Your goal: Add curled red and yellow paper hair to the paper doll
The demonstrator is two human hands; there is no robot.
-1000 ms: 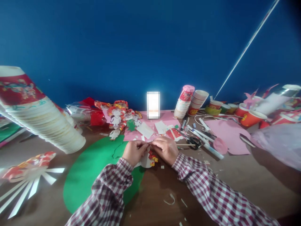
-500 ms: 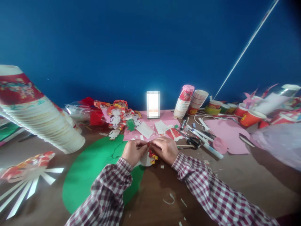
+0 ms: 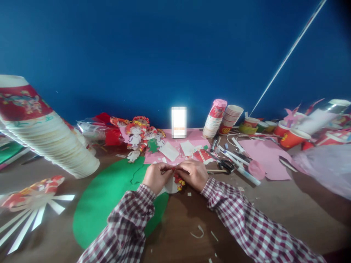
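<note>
Both my hands meet at the middle of the brown table, fingertips pinched together on a small paper cutout (image 3: 173, 183), white with red and yellow print. My left hand (image 3: 156, 177) grips its left side and my right hand (image 3: 193, 174) grips its top right, thumbs and forefingers closed. Most of the cutout hangs below and between my hands, partly hidden by them. A large green paper sheet (image 3: 109, 201) lies under my left wrist. Both sleeves are red and white check.
A leaning stack of paper cups (image 3: 46, 135) fills the left. Paper dolls (image 3: 139, 137) and pink sheets (image 3: 265, 153) lie behind my hands. Black scissors (image 3: 226, 165), pens (image 3: 241, 168), cup stacks (image 3: 222, 118) and red cups (image 3: 293, 137) crowd the right. A fringed paper piece (image 3: 33, 204) lies at the near left.
My hands stay pinched on the cutout and shift only slightly; the cutout sits a little higher between them than a second ago. Nothing else on the table has moved.
</note>
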